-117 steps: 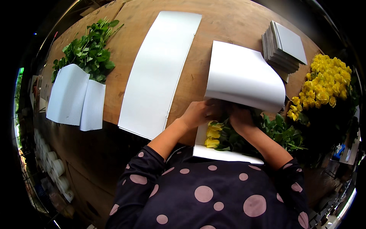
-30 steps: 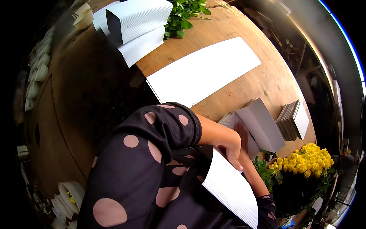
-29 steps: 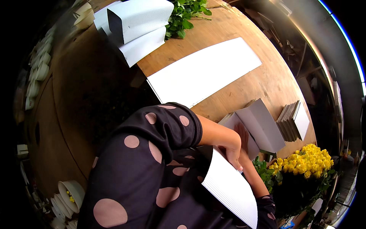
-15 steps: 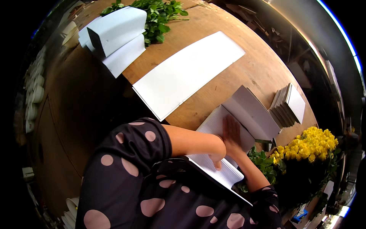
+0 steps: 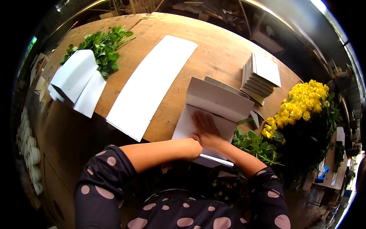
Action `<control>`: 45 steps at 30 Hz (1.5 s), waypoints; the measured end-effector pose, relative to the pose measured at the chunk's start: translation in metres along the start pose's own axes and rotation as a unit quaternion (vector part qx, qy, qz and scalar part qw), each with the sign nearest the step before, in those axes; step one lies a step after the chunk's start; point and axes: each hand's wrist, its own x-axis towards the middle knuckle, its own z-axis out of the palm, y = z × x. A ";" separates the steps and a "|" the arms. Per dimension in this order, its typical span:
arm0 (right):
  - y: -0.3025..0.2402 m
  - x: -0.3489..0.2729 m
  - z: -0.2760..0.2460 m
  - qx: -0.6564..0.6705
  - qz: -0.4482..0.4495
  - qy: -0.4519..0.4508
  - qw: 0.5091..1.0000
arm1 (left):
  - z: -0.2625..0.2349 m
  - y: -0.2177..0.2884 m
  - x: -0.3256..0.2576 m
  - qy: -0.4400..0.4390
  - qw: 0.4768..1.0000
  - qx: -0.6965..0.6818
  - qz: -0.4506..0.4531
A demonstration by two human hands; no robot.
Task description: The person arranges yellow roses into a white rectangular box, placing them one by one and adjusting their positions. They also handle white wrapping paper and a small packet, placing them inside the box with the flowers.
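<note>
A white corrugated cardboard sheet (image 5: 182,128) lies at the table's near edge, its far part folded up into a standing flap (image 5: 219,100). My right hand (image 5: 207,131) presses flat on the ribbed surface, fingers stretched toward the fold. Just left of its wrist, my left hand (image 5: 190,148) is closed at the sheet's near edge; its fingertips are hidden from view. Below the hands, the near end of the sheet bends down past the table edge.
A long white flat sheet (image 5: 152,86) lies left of my hands. Folded white cardboard (image 5: 78,72) and cut green stems (image 5: 105,49) are at far left. A stack of cards (image 5: 263,74), yellow roses (image 5: 301,101) and leafy stems (image 5: 253,145) stand to the right.
My view has swung to the right. My left hand has drawn back toward the sheet's near edge, and the near end of the sheet now bends downward. My right hand stays flat on the sheet.
</note>
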 end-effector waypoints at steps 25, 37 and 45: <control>0.002 -0.001 0.019 0.072 0.005 0.041 0.997 | -0.011 -0.007 -0.006 -0.025 0.996 -0.090 -0.004; 0.005 -0.003 0.039 0.030 0.016 0.084 0.996 | -0.026 -0.041 0.003 -0.102 0.958 -0.266 0.036; -0.003 0.003 -0.006 0.135 0.053 -0.012 0.989 | -0.004 -0.067 0.007 0.155 0.958 -0.013 0.240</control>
